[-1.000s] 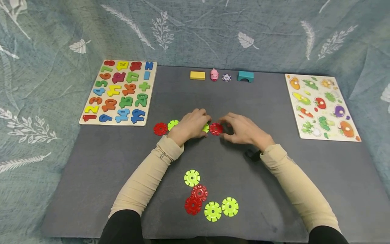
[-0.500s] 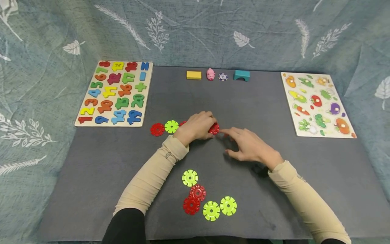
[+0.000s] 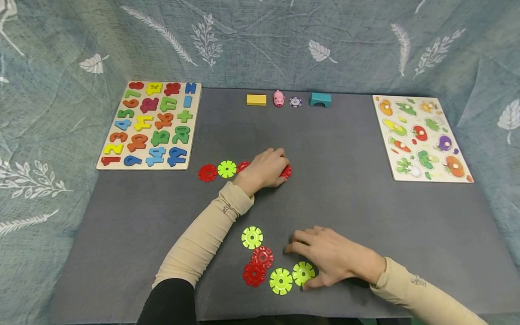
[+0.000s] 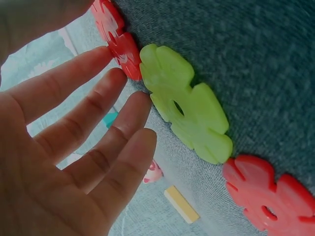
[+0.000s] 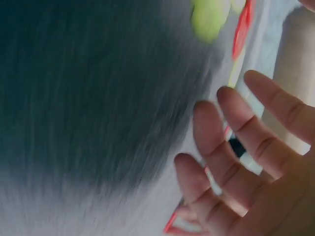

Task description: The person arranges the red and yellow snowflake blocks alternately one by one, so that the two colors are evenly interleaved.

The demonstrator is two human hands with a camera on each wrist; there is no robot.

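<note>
Flower-shaped plastic discs lie in a row, with a red disc (image 3: 207,173), a green disc (image 3: 227,169) and another red disc (image 3: 243,166) left of my left hand (image 3: 264,170). That hand rests over the row, its fairly straight fingertips at the red end disc (image 3: 286,171) and at a green disc (image 4: 184,103), which it hides in the head view. Nearer me, my right hand (image 3: 337,255) spreads over the table, fingers apart. Its thumb is at the edge of a loose green disc (image 3: 303,273). Beside that lies a second green disc (image 3: 280,281).
Two overlapping red discs (image 3: 254,274) and a green disc (image 3: 252,237) lie farther left. Along the back stand a yellow block (image 3: 256,100), pink pig (image 3: 278,98), poker chip (image 3: 295,102) and teal arch block (image 3: 320,99). Number puzzle (image 3: 191,135) and vegetable puzzle (image 3: 410,169) flank them.
My right hand has left the right end of the row and come toward me to the loose discs. The left hand has slid right along the row to the red end disc.
</note>
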